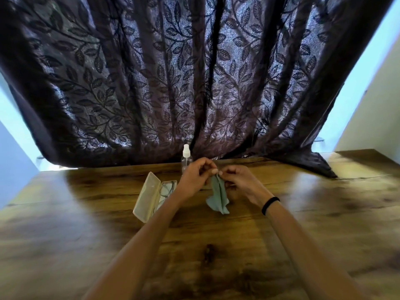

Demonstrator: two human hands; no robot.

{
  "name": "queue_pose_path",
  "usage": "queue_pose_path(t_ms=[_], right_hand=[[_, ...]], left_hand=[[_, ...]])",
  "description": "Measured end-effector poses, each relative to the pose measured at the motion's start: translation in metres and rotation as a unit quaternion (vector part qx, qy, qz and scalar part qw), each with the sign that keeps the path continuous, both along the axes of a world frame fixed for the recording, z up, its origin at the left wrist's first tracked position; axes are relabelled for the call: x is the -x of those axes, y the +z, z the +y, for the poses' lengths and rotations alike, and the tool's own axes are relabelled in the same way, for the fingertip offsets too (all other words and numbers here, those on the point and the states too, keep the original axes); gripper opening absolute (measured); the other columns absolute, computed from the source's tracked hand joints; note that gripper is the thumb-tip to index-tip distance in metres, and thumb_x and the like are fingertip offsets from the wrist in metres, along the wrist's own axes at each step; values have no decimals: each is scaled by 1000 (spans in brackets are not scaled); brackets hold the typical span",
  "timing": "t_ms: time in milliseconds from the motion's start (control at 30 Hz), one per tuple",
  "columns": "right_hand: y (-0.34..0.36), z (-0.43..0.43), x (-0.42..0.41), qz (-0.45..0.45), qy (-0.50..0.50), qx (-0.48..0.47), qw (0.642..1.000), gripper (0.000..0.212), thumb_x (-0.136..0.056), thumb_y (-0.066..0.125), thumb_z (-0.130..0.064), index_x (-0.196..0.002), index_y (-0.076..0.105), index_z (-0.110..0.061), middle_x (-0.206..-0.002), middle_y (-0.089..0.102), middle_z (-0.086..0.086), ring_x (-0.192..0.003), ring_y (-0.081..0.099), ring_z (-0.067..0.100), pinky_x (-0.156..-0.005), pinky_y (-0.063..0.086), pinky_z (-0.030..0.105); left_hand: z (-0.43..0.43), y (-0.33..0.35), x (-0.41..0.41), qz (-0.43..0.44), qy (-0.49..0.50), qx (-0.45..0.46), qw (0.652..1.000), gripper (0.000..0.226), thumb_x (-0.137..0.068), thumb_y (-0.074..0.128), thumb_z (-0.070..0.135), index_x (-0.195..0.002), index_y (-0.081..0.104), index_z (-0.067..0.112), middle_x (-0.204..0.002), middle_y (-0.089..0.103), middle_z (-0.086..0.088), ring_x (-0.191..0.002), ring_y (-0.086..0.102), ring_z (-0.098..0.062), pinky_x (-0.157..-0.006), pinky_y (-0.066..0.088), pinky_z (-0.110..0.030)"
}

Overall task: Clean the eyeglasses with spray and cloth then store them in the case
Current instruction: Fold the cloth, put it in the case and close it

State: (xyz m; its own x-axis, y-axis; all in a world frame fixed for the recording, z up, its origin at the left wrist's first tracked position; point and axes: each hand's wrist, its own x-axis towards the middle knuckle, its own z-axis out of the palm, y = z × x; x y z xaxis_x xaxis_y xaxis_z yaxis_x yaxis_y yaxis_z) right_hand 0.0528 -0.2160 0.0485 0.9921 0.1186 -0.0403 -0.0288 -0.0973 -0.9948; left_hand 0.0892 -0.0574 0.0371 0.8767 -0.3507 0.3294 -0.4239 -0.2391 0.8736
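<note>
Head view: both hands, left hand [194, 175] and right hand [236, 180], pinch the cloth's [218, 195] top edge, cloth hanging below.

One cloth [218, 194], case [145, 197], eyeglasses [165, 190], bottle [186, 160].

My left hand [195, 175] and right hand [234, 178] meet above a wooden table [324, 213], both pinching the top edge of a pale green cloth [218, 197] that hangs down. To the left lies an open case [145, 198] with eyeglasses [166, 189] inside. A spray bottle [186, 159] stands behind my hands, before a dark leaf-patterned curtain [173, 72].
</note>
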Motion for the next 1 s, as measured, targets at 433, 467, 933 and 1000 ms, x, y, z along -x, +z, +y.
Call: queue_pose_path(t_ms=[433, 467, 933, 1000], right_hand=[[27, 5, 0, -147, 3, 50, 988, 10, -90, 56, -10, -83, 64, -13, -70, 60, 0, -58, 56, 0, -54, 48, 14], [30, 5, 1, -152, -6, 42, 987, 11, -90, 55, -9, -83, 63, -12, -70, 60, 1, -56, 56, -1, -54, 48, 13], [26, -21, 3, -92, -95, -52, 990, 11, -93, 51, -12, -88, 60, -9, -65, 56, 6, -47, 57, 6, -43, 44, 16], [24, -23, 1, -81, -110, -55, 989, 13, -93, 51, -12, -84, 60, -10, -64, 55, 7, -42, 56, 7, -38, 40, 16]], left_hand=[[0, 3, 4, 11, -51, 15, 999, 28, -73, 74, 6, -95, 62, 17, -94, 65, -1, -89, 62, -5, -81, 51, -22], [1, 4, 5, 16, -67, 17, 997, 24, -73, 74, 5, -89, 63, 18, -88, 65, 4, -83, 63, -1, -77, 52, -20], [29, -13, -5, 22, 10, -44, 999, 15, -79, 71, 22, -74, 61, 32, -74, 63, 10, -66, 58, 4, -61, 46, -11], [31, -11, -9, 19, 25, -37, 999, 16, -80, 69, 18, -75, 60, 31, -76, 63, 10, -71, 59, 0, -64, 46, -14]])
